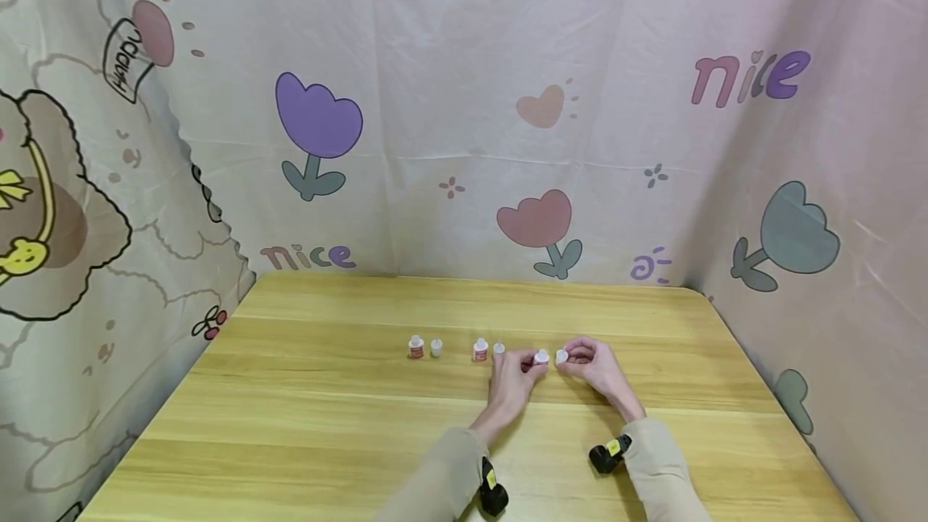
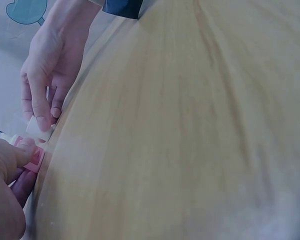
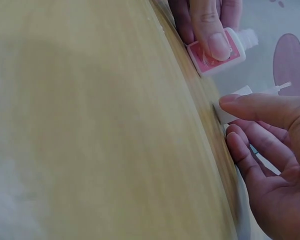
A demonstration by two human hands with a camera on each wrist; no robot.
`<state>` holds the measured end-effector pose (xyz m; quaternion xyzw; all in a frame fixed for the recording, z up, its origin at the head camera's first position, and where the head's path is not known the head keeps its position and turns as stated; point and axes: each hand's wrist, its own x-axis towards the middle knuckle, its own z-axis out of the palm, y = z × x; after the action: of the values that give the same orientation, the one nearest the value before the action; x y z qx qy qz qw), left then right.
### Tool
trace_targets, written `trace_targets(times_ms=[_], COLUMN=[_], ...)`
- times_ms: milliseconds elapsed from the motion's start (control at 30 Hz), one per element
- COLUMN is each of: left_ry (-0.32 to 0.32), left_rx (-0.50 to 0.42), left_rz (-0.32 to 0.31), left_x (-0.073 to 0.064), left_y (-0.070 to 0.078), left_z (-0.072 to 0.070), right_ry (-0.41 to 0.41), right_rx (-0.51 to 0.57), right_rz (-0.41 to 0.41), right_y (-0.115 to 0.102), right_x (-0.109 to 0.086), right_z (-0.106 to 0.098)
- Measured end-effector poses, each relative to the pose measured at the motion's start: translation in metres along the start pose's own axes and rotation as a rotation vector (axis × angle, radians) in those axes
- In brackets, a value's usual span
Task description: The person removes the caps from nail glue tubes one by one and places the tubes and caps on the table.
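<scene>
My left hand point(image 1: 511, 387) pinches a small white bottle point(image 3: 236, 61) with a pink label between thumb and fingers. Its threaded neck is uncapped in the right wrist view. Just to the right, my right hand point(image 1: 598, 367) grips a white brush cap point(image 3: 229, 114) by its sides, and a thin brush tip point(image 3: 285, 86) sticks out from the cap. Bottle and cap stand upright side by side at the tabletop, a small gap between them. Fingers cover part of the bottle's label.
Left of my hands, a second bottle point(image 1: 481, 351) stands beside a white cap point(image 1: 499, 348), partly behind the left hand. Farther left are a third bottle point(image 1: 416, 348) and its neighbouring cap point(image 1: 437, 348). A patterned curtain point(image 1: 449, 103) hangs behind the wooden table point(image 1: 304, 425).
</scene>
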<state>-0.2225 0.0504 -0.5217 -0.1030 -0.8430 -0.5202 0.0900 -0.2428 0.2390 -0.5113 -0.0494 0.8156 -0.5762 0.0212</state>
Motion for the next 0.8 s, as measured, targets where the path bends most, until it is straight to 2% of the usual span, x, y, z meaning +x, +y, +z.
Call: trace_targets(times_ms=[167,367,500,667,800], left_ry=[0.0,0.015,-0.005,-0.04,-0.094], left_rx=[0.016,0.021,0.024,0.034,0.029], left_rz=[-0.02,0.024,0.004,-0.028,0.025], left_x=[0.002,0.002,-0.001,-0.012,-0.026], left_y=[-0.001,-0.002,0.0,0.005,0.008], left_z=[0.005,0.006,0.003,-0.011,-0.035], right_ry=[-0.011,-0.015,-0.028,-0.077,-0.09], right_rx=[0.002,0.001,0.01,0.059,0.099], right_rz=[-0.001,-0.006,-0.011,-0.031,-0.049], right_y=[0.001,0.0,0.0,0.004,0.007], right_x=[-0.001,-0.001,-0.001,0.0,-0.005], right_z=[-0.002,-0.002,-0.003,-0.007,-0.016])
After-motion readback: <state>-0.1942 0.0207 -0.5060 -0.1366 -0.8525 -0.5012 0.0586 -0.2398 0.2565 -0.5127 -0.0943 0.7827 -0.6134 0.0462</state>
